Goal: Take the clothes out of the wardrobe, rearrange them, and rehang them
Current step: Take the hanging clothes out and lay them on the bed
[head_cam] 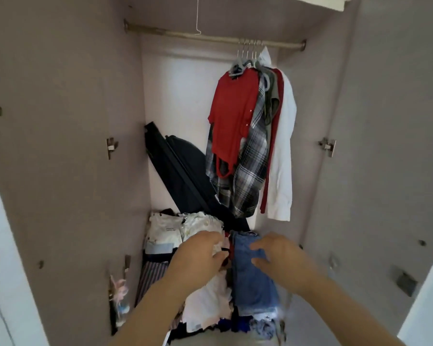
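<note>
**Hands at the clothes pile in the wardrobe**

A pile of clothes [205, 305] is seen on the wardrobe [60, 146] floor, at 6 o'clock. A pale cloth [218, 247] on it is pinched between the curled fingers and thumb of the left hand [198, 253]. The jeans [253, 283] at 3 o'clock of it are touched by the right hand [278, 255]; whether its fingers are clamped cannot be told. A black suitcase [185, 171] is leaned behind. At 1 o'clock, a red top [233, 116], plaid shirt [255, 156] and white shirt [283, 158] are hung from the rail [160, 33].
</note>
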`<act>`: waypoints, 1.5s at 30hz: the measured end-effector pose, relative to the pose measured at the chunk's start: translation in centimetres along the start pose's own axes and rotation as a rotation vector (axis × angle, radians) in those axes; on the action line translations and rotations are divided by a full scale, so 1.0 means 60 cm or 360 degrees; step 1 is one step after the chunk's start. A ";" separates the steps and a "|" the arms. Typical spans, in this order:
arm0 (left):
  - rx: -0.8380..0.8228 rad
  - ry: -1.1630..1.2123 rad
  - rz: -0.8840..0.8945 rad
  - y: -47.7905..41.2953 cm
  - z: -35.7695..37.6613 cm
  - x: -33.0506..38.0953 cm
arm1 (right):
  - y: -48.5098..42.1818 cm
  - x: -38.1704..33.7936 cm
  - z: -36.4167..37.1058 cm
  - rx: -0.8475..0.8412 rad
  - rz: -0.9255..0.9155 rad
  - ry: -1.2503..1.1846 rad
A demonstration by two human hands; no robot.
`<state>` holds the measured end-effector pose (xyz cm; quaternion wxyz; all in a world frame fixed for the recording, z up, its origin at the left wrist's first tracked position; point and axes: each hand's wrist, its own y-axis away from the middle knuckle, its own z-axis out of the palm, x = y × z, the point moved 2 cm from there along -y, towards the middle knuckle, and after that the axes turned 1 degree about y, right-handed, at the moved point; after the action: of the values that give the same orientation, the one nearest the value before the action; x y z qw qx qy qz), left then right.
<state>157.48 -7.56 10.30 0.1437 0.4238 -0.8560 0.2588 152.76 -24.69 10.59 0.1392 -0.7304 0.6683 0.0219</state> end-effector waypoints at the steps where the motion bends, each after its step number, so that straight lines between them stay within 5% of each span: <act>1: 0.0029 0.0016 0.0019 -0.031 -0.004 -0.004 | -0.026 0.009 -0.012 0.0022 0.0015 0.0006; 18: 0.0722 0.0121 0.0217 -0.540 -0.109 -0.066 | -0.543 0.143 -0.197 0.0680 -0.0378 0.0107; 28: 0.0963 0.0107 0.0492 -0.803 -0.191 -0.116 | -0.778 0.167 -0.307 0.1051 -0.0270 0.0546; 45: 0.1144 0.0015 0.0618 -1.023 -0.253 -0.165 | -1.044 0.206 -0.492 0.1585 -0.0234 0.0745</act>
<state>212.91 -23.68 37.93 -0.0612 0.2762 -0.7746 0.5656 211.06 -39.29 47.13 0.3166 -0.6065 0.5583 -0.4693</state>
